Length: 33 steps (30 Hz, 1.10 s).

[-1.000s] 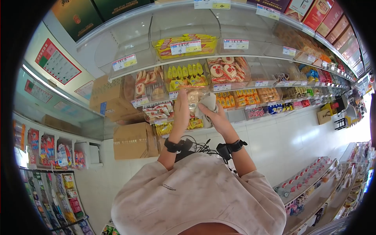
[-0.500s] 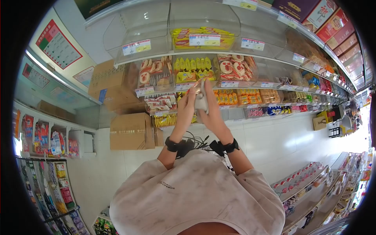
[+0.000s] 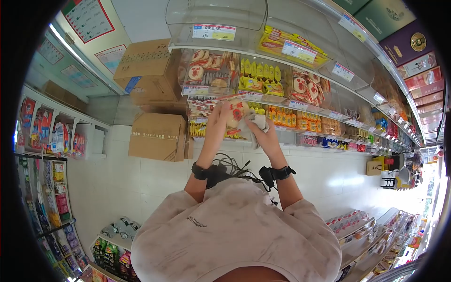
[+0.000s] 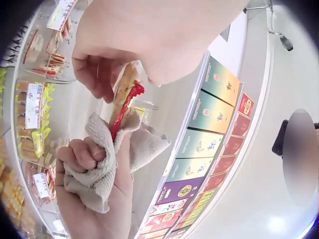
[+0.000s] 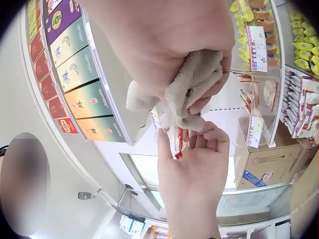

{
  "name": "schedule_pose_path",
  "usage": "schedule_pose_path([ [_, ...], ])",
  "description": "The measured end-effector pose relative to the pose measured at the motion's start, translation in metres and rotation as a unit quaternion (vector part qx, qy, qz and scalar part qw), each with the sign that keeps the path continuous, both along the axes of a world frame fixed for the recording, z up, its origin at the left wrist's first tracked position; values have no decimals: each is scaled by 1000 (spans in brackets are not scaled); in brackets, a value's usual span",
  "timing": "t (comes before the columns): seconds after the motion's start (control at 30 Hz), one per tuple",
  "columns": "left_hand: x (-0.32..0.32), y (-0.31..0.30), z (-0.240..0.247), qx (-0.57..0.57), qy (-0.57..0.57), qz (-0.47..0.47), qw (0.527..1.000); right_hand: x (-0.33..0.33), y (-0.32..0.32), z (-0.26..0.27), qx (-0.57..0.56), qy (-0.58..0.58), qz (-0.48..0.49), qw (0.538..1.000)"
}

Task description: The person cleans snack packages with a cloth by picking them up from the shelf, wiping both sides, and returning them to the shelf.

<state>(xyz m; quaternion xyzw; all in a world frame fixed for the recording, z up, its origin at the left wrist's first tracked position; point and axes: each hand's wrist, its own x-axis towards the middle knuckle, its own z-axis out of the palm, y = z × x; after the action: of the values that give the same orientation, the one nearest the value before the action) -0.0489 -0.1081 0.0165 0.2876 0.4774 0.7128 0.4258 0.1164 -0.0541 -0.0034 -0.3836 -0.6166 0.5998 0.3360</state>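
In the head view a clear packet with red print (image 3: 236,112), holding a round pale cracker, is held up before the shelves. My left hand (image 3: 216,126) grips its left side; in the left wrist view the fingers of that hand (image 4: 154,40) curl at the packet (image 4: 123,97). A grey-white cloth (image 3: 259,123) is bunched in my right hand (image 3: 268,141), against the packet's right side. The right wrist view has the cloth (image 5: 192,87) wrapped within the curled right hand (image 5: 164,45), above the left hand (image 5: 194,172); most of the packet is hidden there.
Behind the hands, clear shelf bins hold yellow packets (image 3: 260,77) and red-and-white packets (image 3: 307,87). Cardboard boxes (image 3: 157,136) stand at the left of the shelves. Boxed goods (image 3: 413,47) line the top right. Black cables (image 3: 230,164) lie between the wrists. Another rack (image 3: 61,202) stands lower left.
The view has turned, and the shelves have shifted right. The hands, pressed close around the packet half a second ago, are a little further apart, and the packet's printed face shows.
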Motion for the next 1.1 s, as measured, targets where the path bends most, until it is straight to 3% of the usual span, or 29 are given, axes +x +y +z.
schedule_pose_path([
  [0.07,-1,-1,-10,-13,14,-46,999,-3,2,-2,-46,17,-47,998],
  [0.17,-6,3,-23,-17,10,-82,996,0,-2,-1,-25,40,-38,998],
  [0.27,-4,10,-22,-19,2,-82,996,13,5,-14,135,-9,0,991],
  [0.37,7,19,-17,-26,39,-71,996,33,31,-47,69,-9,-183,981],
  [0.43,21,28,-13,-15,41,-88,995,51,49,-18,-106,128,-199,966],
  [0.47,28,35,-16,-27,71,-141,987,58,59,-9,-188,201,-200,940],
  [0.5,34,41,-21,-41,103,-189,976,63,67,-26,-185,195,-201,942],
  [0.6,71,59,-8,-95,135,-296,941,81,59,6,-161,223,-105,956],
  [0.73,117,90,-3,-75,165,-357,916,132,76,15,-157,260,-170,937],
  [0.83,149,110,-4,-95,177,-406,892,169,102,1,-113,244,-223,937],
  [0.93,170,130,-5,-138,252,-386,877,215,124,-3,37,34,-168,985],
  [1.1,201,154,11,-121,402,-453,787,268,142,-6,173,-43,-37,983],
])
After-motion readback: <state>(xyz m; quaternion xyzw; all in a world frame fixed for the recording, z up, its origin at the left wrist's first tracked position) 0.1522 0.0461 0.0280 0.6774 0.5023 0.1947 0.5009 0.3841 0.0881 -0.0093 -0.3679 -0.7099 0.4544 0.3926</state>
